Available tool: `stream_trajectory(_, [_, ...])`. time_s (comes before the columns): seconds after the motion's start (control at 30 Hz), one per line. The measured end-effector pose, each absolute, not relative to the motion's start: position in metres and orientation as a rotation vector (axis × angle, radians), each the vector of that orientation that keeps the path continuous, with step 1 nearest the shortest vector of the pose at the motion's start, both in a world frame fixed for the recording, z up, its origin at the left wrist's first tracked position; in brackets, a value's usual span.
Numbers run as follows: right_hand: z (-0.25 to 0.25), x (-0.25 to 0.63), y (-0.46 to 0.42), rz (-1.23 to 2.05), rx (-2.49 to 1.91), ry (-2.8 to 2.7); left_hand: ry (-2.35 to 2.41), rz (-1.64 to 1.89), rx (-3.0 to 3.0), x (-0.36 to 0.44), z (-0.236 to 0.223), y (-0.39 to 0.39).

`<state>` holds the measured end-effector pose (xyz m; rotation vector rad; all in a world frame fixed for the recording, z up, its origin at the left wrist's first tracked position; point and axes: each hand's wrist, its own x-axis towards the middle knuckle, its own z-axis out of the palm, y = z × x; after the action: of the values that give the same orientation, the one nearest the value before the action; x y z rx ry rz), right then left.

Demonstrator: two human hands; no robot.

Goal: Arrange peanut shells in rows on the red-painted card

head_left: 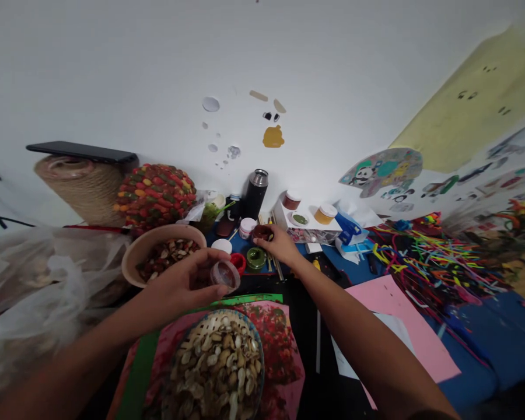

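My left hand [192, 279] pinches a small clear round plastic cup or lid [224, 276], tilted, between thumb and fingers. Farther back, my right hand [280, 244] grips a small open jar [261, 233] with dark brown paint-like stuff in it; whether the jar is lifted I cannot tell. Between my hands stand a red pot [238, 263] and an open jar of green paint [256, 260]. A white lid [222, 247] lies behind the red pot, near a white-capped jar [247, 227]. Close to me, pale shells fill a woven basket [261, 373] on paint-stained pink paper [294, 326].
A bowl of coloured shells [133, 265] and plastic bags [30, 291] stand left, before a shell-covered ball [155, 195] and a twine roll [76, 189]. A black flask [255, 195] and white box [284, 217] stand by the wall. Pink paper [424, 344] and pipe cleaners [429, 256] lie right.
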<state>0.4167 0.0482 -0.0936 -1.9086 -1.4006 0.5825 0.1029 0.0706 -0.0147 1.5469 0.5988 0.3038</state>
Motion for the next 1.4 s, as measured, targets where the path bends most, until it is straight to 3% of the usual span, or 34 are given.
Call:
stream_trajectory(0.37, [-0.103,0.426,0.052,0.676,-1.872,-1.412,0.57,0.265,1.559,0.102,-0.032,0.066])
stream_trajectory(0.7, [-0.109,0.424,0.046,0.661,-1.842,-1.202,0.543,0.314,1.662,0.133,-0.017,0.072])
stream_trajectory(0.97, [-0.094,0.405,-0.031,0.729,-1.617,-0.909,0.68,0.694,2.156,0.244,-0.018,0.125])
stream_trajectory(1.2, [-0.059,0.4,-0.09,0.775,-1.498,-0.746,0.626,0.511,2.63,0.356,-0.008,0.134])
stream_trajectory(1.4, [-0.059,0.391,-0.101,0.844,-1.447,-0.689,0.551,0.392,2.817,0.396,-0.009,0.131])
